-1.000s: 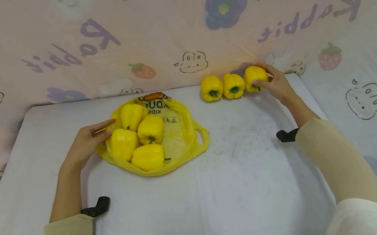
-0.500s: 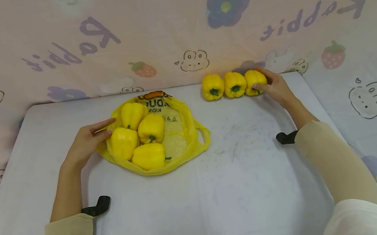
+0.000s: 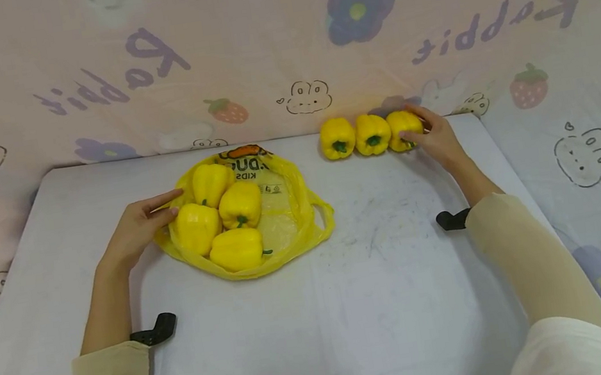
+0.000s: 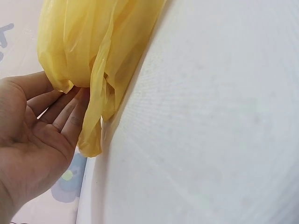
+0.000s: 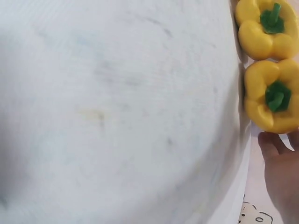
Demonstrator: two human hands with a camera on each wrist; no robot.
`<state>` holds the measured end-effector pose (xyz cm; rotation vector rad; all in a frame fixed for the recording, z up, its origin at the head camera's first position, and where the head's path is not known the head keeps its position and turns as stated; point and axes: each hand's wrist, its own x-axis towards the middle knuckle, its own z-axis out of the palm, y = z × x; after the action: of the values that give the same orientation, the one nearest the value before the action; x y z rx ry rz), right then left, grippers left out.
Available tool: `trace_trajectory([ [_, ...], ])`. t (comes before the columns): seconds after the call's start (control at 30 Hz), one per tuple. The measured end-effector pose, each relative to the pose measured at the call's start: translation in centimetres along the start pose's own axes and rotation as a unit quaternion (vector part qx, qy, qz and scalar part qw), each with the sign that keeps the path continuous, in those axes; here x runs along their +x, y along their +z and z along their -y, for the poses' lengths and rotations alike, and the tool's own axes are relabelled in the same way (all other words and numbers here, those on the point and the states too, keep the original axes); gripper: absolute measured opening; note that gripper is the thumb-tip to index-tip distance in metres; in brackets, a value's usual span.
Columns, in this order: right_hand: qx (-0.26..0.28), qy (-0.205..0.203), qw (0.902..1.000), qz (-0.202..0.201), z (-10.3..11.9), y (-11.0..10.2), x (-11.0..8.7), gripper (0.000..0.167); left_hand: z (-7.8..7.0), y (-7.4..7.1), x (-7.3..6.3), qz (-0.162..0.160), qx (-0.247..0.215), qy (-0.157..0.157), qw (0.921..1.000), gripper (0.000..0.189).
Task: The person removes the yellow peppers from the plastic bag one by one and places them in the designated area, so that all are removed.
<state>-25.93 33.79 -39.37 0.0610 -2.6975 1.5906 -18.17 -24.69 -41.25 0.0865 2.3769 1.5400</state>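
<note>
My left hand (image 3: 135, 231) pinches the left rim of an open yellow plastic bag (image 3: 283, 229). Several yellow bell peppers (image 3: 240, 204) lie inside it. In the left wrist view, the fingers (image 4: 70, 119) reach behind the bag's hanging edge (image 4: 96, 100). At the back right, three yellow bell peppers stand in a row, stems facing me. My right hand (image 3: 440, 139) holds the rightmost bell pepper (image 3: 401, 127), thumb at its front and fingers behind. The right wrist view shows that bell pepper (image 5: 266, 112) beside the hand (image 5: 282, 172), with the middle bell pepper (image 5: 256, 39) above.
The left bell pepper (image 3: 336, 133) and the middle one sit close together near the table's back edge. A white cloth covers the table (image 3: 322, 333). Behind it hangs a printed curtain (image 3: 255, 39). A bag handle loop (image 3: 327, 216) sticks out toward the right.
The rightmost bell pepper in my right hand has come down and left to stand beside the other two. Over the last half second little differs. My left hand stays at the bag.
</note>
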Motion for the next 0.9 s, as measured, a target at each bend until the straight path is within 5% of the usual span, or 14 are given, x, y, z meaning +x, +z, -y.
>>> trace_trajectory([
  [0.37, 0.048, -0.117, 0.9869, -0.101, 2.5, 0.9, -1.3, 0.049, 0.5, -0.2, 0.3, 0.002, 0.009, -0.008, 0.9999, 0.052],
  [0.9, 0.040, -0.185, 0.9801, -0.061, 6.4, 4.5, -3.2, 0.044, 0.7, -0.1, 0.5, 0.003, -0.002, -0.017, 0.9998, 0.052],
])
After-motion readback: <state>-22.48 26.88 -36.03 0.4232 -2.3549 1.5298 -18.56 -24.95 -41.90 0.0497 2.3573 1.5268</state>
